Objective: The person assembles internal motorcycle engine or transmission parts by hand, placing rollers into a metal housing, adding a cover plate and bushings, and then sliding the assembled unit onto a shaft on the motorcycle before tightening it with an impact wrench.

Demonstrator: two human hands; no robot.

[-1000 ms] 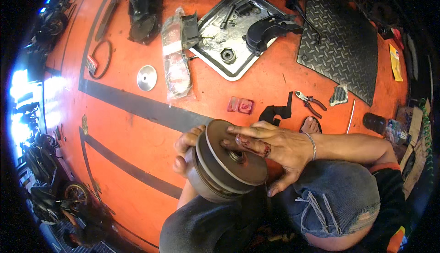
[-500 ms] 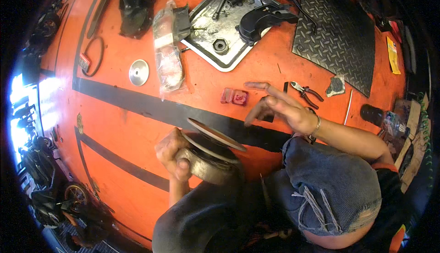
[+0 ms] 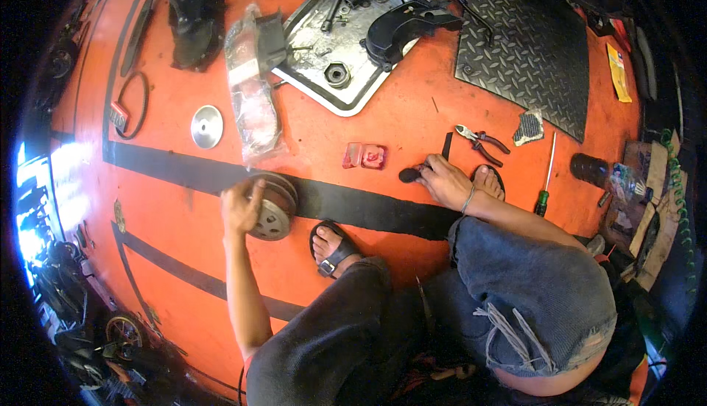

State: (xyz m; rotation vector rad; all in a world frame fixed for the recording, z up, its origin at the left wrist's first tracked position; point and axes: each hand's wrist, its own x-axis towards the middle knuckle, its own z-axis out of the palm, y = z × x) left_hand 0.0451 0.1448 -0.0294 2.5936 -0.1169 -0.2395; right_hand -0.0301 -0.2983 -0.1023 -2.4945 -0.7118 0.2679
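On the floor to the left stands a round metal clutch pulley assembly (image 3: 274,218), with holes in its drum face and discs behind. My left hand (image 3: 241,207) is closed on its left edge, thumb on top; the other fingers are partly hidden. My right hand (image 3: 444,183) is low over the floor, fingers pinched on a small dark piece (image 3: 411,175) whose kind I cannot make out. Just above that hand lies a narrow black strip (image 3: 448,143). A small red translucent case (image 3: 365,156) sits to its left, and pliers (image 3: 480,143) lie to its upper right.
A metal tray (image 3: 305,75) holds a black cover (image 3: 401,34), a large nut (image 3: 337,75) and small parts. Around it are a plastic bag (image 3: 250,104), a silver disc (image 3: 207,127) and a black tread mat (image 3: 526,53). A green-handled screwdriver (image 3: 543,198) lies right. My sandalled foot (image 3: 330,250) is between my hands.
The clutch pulley assembly has gone from above my left knee down to the floor, further left, with my left hand. My right hand has lowered from mid-air and closed on the dark piece.
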